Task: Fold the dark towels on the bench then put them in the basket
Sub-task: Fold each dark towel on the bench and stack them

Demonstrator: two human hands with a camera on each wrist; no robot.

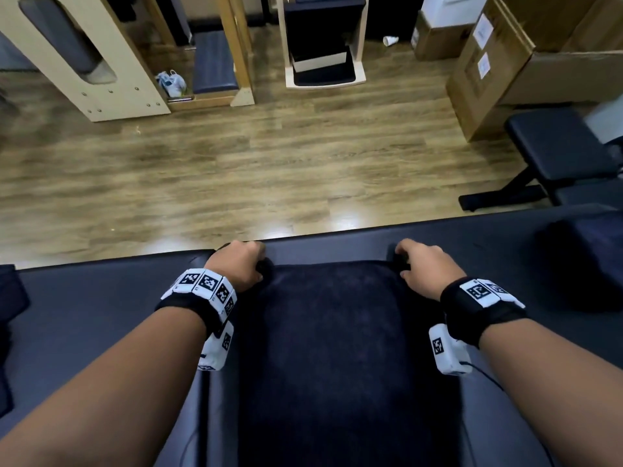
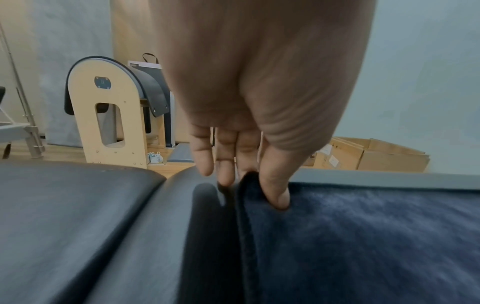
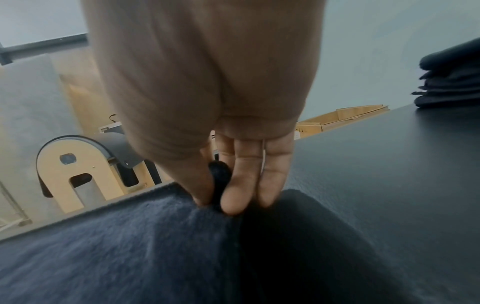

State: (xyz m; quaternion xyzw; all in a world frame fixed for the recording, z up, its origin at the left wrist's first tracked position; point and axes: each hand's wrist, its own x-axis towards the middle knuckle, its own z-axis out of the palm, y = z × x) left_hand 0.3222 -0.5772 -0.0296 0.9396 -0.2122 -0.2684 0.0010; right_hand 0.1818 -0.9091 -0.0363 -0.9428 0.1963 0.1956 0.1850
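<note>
A dark navy towel (image 1: pixel 337 348) lies spread on the black padded bench (image 1: pixel 101 298), running from the far edge toward me. My left hand (image 1: pixel 241 264) pinches its far left corner between thumb and fingers (image 2: pixel 226 176). My right hand (image 1: pixel 421 264) pinches the far right corner, and a tuft of towel (image 3: pixel 221 174) shows between thumb and fingers. Both corners sit near the bench's far edge. The towel (image 2: pixel 363 236) looks blue and fuzzy in the left wrist view. No basket is in view.
A stack of folded dark towels (image 1: pixel 580 261) (image 3: pixel 451 76) sits on the bench to the right. Dark cloth (image 1: pixel 10 305) lies at the bench's left end. Beyond the bench are wood floor, wooden pilates equipment (image 1: pixel 84 55), cardboard boxes (image 1: pixel 505 62) and a black weight bench (image 1: pixel 556 153).
</note>
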